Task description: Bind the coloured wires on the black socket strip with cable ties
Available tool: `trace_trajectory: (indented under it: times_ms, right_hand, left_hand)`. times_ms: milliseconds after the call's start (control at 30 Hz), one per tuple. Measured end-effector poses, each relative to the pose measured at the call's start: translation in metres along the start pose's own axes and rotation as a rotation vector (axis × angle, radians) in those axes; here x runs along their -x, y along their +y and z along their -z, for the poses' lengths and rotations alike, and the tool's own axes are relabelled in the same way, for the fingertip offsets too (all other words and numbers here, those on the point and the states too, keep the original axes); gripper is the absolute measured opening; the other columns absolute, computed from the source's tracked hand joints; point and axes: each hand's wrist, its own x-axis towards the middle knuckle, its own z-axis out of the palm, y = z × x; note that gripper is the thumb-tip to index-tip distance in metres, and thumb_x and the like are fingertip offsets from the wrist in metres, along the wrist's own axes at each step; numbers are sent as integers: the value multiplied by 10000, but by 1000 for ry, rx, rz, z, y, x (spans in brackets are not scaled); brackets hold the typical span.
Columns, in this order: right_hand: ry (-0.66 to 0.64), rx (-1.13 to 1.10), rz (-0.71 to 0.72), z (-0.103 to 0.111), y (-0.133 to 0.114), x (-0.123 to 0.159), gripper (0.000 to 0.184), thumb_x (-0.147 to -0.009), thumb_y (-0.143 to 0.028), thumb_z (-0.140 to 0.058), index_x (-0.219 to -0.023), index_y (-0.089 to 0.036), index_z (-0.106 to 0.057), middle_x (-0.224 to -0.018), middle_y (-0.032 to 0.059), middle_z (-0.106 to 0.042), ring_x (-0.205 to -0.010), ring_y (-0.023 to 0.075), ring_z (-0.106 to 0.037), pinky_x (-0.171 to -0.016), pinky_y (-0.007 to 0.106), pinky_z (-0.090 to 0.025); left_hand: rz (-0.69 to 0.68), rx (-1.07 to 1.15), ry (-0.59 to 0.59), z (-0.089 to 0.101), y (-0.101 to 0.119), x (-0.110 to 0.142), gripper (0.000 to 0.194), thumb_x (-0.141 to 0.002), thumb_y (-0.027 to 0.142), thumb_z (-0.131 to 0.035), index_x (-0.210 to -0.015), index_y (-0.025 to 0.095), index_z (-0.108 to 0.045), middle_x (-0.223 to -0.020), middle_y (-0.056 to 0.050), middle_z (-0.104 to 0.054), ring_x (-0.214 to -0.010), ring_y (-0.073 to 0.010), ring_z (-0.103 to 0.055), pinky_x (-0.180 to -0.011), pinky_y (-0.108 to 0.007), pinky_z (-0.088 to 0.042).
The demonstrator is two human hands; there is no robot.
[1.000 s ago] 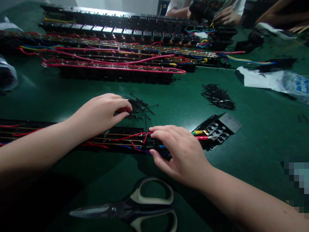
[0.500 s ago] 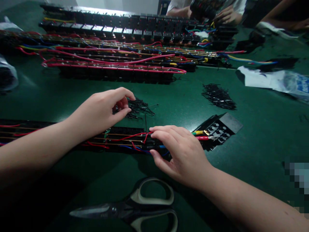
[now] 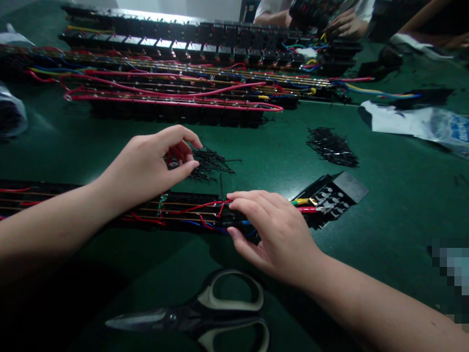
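Note:
My left hand (image 3: 154,159) hovers over a loose pile of black cable ties (image 3: 214,161), thumb and index finger apart, with nothing visible between them. Its other fingers are curled and partly hidden. My right hand (image 3: 274,232) is wrapped over the end of a long black power strip (image 3: 190,203), fingers on the far side and thumb on the near side. Red and blue wires and bare copper-coloured bars run along this strip. A single cable tie (image 3: 221,186) sticks up beside the right fingertips. Yellow-green and red leads (image 3: 308,209) emerge past that hand toward a black end block (image 3: 335,200).
Scissors (image 3: 190,313) lie at the front, blades leftward. A second cable tie pile (image 3: 331,146) sits at right, near a white plastic bag (image 3: 414,122). More wired strips (image 3: 176,88) cross the back. Another person's hand (image 3: 344,23) is at the far right.
My left hand has drawn slightly back to the left and up, its thumb and index finger spreading a little. My right hand stays on the strip.

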Motion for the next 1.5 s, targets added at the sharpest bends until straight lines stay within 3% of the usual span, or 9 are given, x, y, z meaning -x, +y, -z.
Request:
trace_trajectory:
  times_ms: [333,500,667,867,967,1033,1100,1367,1500]
  right_hand:
    - [-8,-18,-13,1,0,1,218,-943,-267,-610,-1147,-192,-596,-1213,113,-773,-1055,275,-716,-857,416,-518]
    - [2,-10,-8,0,0,1,219,-939,-267,-611,-1142,-184,-603,-1206,107,-773,-1045,270,-711,-852,407,-509]
    - [2,-8,-22,-1,-2,2,212,-946,-280,-606,-1137,-187,-611,-1200,110,-773,-1050,268,-703,-860,406,-501]
    - [2,-34,-33,0,-2,4,221,-941,-275,-611,-1139,-178,-617,-1205,117,-771,-1058,274,-704,-860,416,-513]
    - [3,-68,-70,1,-1,3,270,-949,-293,-602,-1188,-169,-604,-1178,127,-772,-1057,280,-706,-879,427,-532]
    - [20,-90,-96,1,-1,3,284,-963,-302,-586,-1212,-166,-595,-1153,131,-771,-1043,279,-709,-880,428,-546]
    - [58,-111,-108,2,-1,3,268,-985,-293,-558,-1219,-167,-593,-1143,131,-769,-1040,273,-713,-881,423,-556]
    - [166,-288,-180,4,-4,7,250,-1048,-349,-520,-1214,-183,-604,-1134,105,-764,-1062,225,-714,-939,380,-560]
    - [202,-285,-244,2,-6,6,219,-1054,-385,-535,-1103,-197,-638,-1031,70,-767,-955,192,-713,-861,327,-554]
  left_hand:
    - [-27,-29,39,2,-2,2,240,-921,358,-668,-1132,245,-674,-930,16,-731,-796,-142,-677,-768,-263,-578]
    - [-101,-147,-2,5,1,3,218,-1015,309,-560,-1174,201,-661,-942,21,-726,-801,-109,-665,-775,-236,-541]
    - [-128,-191,132,6,7,11,183,-1017,321,-614,-1146,204,-670,-949,45,-729,-817,-99,-668,-762,-223,-530]
    - [-315,-255,299,7,20,27,67,-973,291,-692,-947,250,-646,-904,48,-758,-799,-131,-708,-732,-264,-552]
    - [-341,-187,172,5,29,39,150,-1008,398,-609,-944,296,-699,-838,20,-771,-729,-173,-716,-677,-319,-570]
    - [-539,-63,112,2,33,47,119,-996,295,-602,-1025,304,-716,-886,13,-797,-751,-165,-723,-686,-309,-587]
    - [-630,-16,143,-4,36,54,213,-1001,221,-523,-1084,289,-707,-1021,-19,-817,-888,-197,-745,-803,-360,-619]
    - [-708,-42,67,-18,36,60,296,-961,139,-495,-1034,310,-724,-990,-11,-827,-850,-217,-783,-833,-363,-644]
    - [-753,-128,42,-18,37,64,315,-910,99,-519,-1045,314,-705,-1024,-8,-825,-889,-223,-790,-845,-370,-651]
